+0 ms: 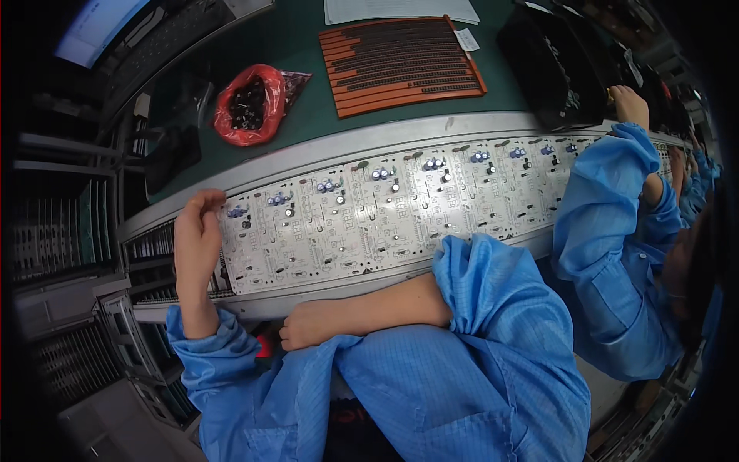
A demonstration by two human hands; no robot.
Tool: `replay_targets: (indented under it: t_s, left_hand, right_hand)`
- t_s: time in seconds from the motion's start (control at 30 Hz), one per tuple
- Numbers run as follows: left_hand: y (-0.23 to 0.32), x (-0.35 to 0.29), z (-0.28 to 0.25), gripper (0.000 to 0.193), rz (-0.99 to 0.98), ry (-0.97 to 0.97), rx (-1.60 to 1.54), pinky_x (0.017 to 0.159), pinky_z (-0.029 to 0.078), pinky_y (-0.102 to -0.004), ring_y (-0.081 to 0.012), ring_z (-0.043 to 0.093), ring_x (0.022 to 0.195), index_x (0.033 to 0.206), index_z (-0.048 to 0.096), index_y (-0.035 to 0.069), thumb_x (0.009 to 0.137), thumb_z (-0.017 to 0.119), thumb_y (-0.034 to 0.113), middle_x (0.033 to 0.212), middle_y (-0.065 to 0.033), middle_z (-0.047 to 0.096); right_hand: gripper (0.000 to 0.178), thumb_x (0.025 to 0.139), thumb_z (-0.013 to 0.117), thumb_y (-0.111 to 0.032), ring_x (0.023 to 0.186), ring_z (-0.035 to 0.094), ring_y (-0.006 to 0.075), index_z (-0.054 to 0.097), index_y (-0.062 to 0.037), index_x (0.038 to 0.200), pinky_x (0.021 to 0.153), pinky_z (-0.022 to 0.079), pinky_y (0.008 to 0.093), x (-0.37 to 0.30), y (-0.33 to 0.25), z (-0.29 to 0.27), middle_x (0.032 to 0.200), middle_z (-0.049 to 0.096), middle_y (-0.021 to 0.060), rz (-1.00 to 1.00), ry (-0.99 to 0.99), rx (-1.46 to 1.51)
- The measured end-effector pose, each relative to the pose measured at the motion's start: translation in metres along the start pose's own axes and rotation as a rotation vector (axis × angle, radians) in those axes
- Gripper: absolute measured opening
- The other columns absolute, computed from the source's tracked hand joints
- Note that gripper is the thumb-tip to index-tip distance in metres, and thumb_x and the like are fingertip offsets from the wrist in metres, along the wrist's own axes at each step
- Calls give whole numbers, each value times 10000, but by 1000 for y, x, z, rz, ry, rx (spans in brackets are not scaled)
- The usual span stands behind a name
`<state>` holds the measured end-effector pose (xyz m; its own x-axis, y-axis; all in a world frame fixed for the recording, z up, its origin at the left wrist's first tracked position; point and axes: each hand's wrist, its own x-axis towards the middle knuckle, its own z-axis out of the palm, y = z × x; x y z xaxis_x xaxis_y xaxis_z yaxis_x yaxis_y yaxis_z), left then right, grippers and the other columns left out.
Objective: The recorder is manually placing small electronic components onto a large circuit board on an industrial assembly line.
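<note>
A long row of white circuit boards (369, 218) lies in a metal rail in front of me, fitted with blue and black round parts. At its left end is my left hand (198, 240), its slightly bent fingers apart and reaching to the boards' upper left corner. I see nothing held in it. Across my front lies my right forearm, with my right hand (312, 322) by the rail's near edge. Those fingers are curled in, and the palm side is hidden, so what they hold, if anything, cannot be seen.
Beyond the rail (323, 150), a red plastic bag (231, 132) of small black parts and an orange rack (342, 102) of dark strips lie on a green mat (304, 96). A black bin (539, 69) stands far right, near a co-worker's hand (631, 105). Slotted racks (65, 223) are at left.
</note>
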<state>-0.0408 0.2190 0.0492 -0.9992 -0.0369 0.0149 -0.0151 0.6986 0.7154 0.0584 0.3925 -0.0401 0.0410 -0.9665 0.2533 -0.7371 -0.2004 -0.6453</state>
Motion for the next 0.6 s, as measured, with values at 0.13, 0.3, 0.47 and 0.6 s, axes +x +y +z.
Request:
replay_targets:
  t_s: [0.13, 0.3, 0.47, 0.6]
  left_hand:
    - [10, 12, 10, 287, 61, -69, -34, 835, 491, -294, -208, 653, 927, 1043, 627, -45, 869, 399, -58, 945, -145, 684]
    - [20, 22, 14, 308, 49, -148, -131, 770, 457, -232, -113, 595, 894, 1038, 622, -37, 856, 376, -71, 954, -74, 662]
    - [-15, 43, 4, 240, -19, -5, -339, 760, 490, -248, -137, 629, 803, 971, 644, -41, 873, 425, -37, 859, -85, 673]
    - [-57, 47, -5, 183, -54, 69, -622, 572, 378, -198, -72, 506, 661, 912, 627, 10, 887, 448, -22, 802, -46, 621]
  right_hand:
    - [164, 853, 521, -195, 804, 645, 315, 583, -47, 883, 641, 542, 434, 1, -1, -10, 873, 617, 121, 14, -15, 44]
    - [152, 860, 519, -181, 855, 635, 320, 559, -38, 897, 684, 544, 431, -5, -1, -15, 912, 611, 119, 15, -14, 97]
    - [213, 854, 558, -154, 910, 624, 309, 596, -32, 1024, 738, 543, 419, -24, -15, -53, 946, 609, 111, 74, 51, 126]
    - [293, 829, 601, -77, 932, 614, 294, 615, -37, 1118, 742, 540, 401, -59, -26, -116, 988, 617, 115, 294, 339, 2]
